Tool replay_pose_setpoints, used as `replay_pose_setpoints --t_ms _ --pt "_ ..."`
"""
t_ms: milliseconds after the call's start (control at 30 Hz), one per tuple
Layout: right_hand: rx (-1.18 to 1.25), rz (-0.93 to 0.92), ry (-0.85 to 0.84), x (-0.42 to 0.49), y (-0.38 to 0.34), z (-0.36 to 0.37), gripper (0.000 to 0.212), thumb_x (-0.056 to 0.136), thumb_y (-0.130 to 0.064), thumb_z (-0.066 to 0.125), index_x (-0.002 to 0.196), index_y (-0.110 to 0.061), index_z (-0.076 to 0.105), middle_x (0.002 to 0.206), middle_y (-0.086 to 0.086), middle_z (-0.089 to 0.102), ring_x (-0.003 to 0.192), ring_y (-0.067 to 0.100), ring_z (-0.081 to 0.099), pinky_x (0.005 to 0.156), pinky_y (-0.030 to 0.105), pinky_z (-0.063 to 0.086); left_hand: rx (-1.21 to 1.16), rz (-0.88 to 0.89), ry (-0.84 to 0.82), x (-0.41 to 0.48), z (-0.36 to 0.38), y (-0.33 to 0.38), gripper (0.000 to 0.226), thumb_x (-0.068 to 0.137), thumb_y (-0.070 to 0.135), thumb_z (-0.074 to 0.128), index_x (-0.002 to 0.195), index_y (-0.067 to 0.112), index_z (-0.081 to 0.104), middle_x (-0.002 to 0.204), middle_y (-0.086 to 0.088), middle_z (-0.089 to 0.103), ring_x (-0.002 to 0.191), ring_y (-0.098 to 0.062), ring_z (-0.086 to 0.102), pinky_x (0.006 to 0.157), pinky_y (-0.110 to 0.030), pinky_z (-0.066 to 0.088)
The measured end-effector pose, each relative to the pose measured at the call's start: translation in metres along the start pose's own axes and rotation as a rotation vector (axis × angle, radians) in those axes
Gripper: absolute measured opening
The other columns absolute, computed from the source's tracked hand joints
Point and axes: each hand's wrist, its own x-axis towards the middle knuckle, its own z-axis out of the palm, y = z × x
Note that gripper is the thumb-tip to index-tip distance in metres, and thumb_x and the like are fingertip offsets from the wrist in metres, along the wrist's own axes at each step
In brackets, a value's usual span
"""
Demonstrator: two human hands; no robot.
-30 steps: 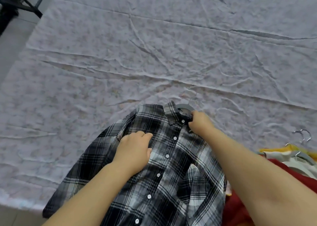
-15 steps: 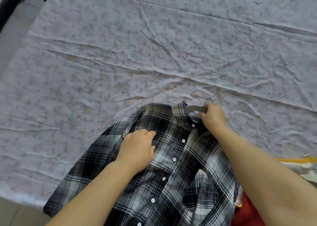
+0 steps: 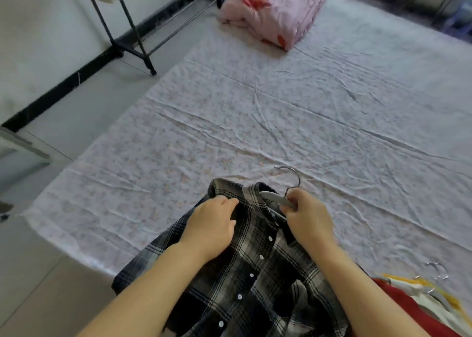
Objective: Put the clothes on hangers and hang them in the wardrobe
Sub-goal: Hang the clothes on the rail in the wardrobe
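Presently the plaid shirt (image 3: 255,272) lies front-up at 6 o'clock on the near edge of the bed sheet (image 3: 255,119), its hem hanging off the edge; the hanger (image 3: 277,200) sits partly inside the collar, its wire hook pointing to 12 o'clock. The right hand (image 3: 306,216) is closed on the hanger's grey arm just below the hook; the left hand (image 3: 212,224) has fingers curled into the shirt's shoulder cloth at 9 o'clock of the collar.

Handling, as a judgement: the shirt is light, soft woven cloth and will sag and slide; hold it at the collar and shoulder seam, not the buttoned front. The hanger appears rigid, smooth and curved; carry the load by the hook.

More clothes on hangers (image 3: 408,306) lie at 4 o'clock; a folded floral quilt (image 3: 275,12) lies at 12 o'clock.
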Motion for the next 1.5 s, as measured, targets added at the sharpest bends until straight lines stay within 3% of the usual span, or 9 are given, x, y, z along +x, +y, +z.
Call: replay_pose_setpoints --t_ms 133,367,533,600,767,933,1133,1300,1500 --pt "-0.006 -0.151 0.008 -0.064 -0.088 -0.024 0.017 0.082 -0.025 0.066 0.076 -0.032 0.052 0.066 -0.014 0.052 0.060 0.001 0.044 0.048 0.020 0.026 -0.110 0.061 0.285 -0.061 -0.055 -0.011 0.051 0.092 0.031 0.052 0.139 0.018 0.037 0.134 -0.001 0.045 0.121 -0.019 0.042 0.099 -0.028 0.035" --pt "0.102 -0.407 -0.134 -0.204 -0.232 -0.021 0.021 0.075 -0.024 0.074 0.065 -0.034 0.058 0.064 -0.010 0.066 0.063 0.004 0.061 0.061 0.024 0.045 -0.076 0.054 0.616 -0.219 -0.130 -0.078 0.051 0.090 0.044 0.050 0.136 0.023 0.042 0.130 0.004 0.053 0.121 -0.017 0.044 0.106 -0.033 0.022" --pt "0.192 -0.599 -0.261 -0.283 -0.330 0.009 0.017 0.076 -0.015 0.074 0.070 -0.029 0.065 0.063 -0.006 0.070 0.061 0.010 0.065 0.069 0.034 0.052 -0.105 -0.046 0.821 -0.351 -0.163 -0.137 0.055 0.084 0.051 0.044 0.128 0.020 0.051 0.112 0.002 0.065 0.105 -0.019 0.057 0.096 -0.032 0.034" --pt "0.159 -0.730 -0.251 -0.312 -0.368 0.027 0.020 0.076 -0.019 0.074 0.068 -0.035 0.064 0.064 -0.013 0.068 0.058 0.003 0.061 0.061 0.023 0.048 -0.099 -0.101 0.925 -0.398 -0.178 -0.159 0.049 0.084 0.050 0.046 0.124 0.021 0.055 0.110 0.004 0.065 0.102 -0.019 0.058 0.090 -0.032 0.037" --pt "0.151 -1.056 -0.145 -0.373 -0.460 0.068 0.029 0.076 -0.026 0.073 0.079 -0.050 0.056 0.070 -0.025 0.065 0.075 -0.011 0.058 0.061 0.007 0.044 -0.012 -0.285 1.199 -0.502 -0.221 -0.206 0.036 0.082 0.048 0.057 0.110 0.025 0.064 0.091 0.009 0.070 0.083 -0.014 0.065 0.076 -0.033 0.043" --pt "0.106 -1.383 -0.070 -0.421 -0.541 0.126 0.035 0.083 -0.031 0.066 0.115 -0.041 0.056 0.087 -0.023 0.060 0.084 0.009 0.058 0.065 0.016 0.042 0.093 -0.495 1.372 -0.600 -0.257 -0.260 0.032 0.081 0.044 0.062 0.108 0.025 0.065 0.080 0.012 0.068 0.068 -0.007 0.063 0.067 -0.028 0.045" --pt "0.279 -1.821 -0.049 -0.481 -0.664 0.209 0.045 0.073 -0.014 0.076 0.115 -0.018 0.064 0.081 0.000 0.067 0.073 0.021 0.063 0.058 0.030 0.053 0.123 -0.803 1.488 -0.704 -0.290 -0.327 0.037 0.080 0.041 0.066 0.111 0.022 0.066 0.083 0.011 0.070 0.066 -0.004 0.062 0.065 -0.027 0.054" --pt "0.405 -2.089 -0.131 -0.545 -0.769 0.263 0.048 0.068 -0.012 0.080 0.114 -0.016 0.066 0.074 -0.002 0.063 0.067 0.020 0.060 0.046 0.024 0.046 0.230 -1.095 1.568 -0.785 -0.319 -0.361 0.038 0.080 0.044 0.063 0.112 0.024 0.065 0.089 0.011 0.071 0.070 -0.005 0.064 0.071 -0.026 0.053" --pt "0.597 -2.337 -0.238 -0.647 -0.852 0.316 0.044 0.071 -0.016 0.078 0.113 -0.018 0.067 0.072 -0.001 0.062 0.064 0.021 0.061 0.037 0.032 0.048 0.298 -1.371 1.665 -0.887 -0.322 -0.390 0.043 0.081 0.045 0.063 0.119 0.024 0.061 0.100 0.009 0.068 0.082 -0.006 0.060 0.072 -0.014 0.041"
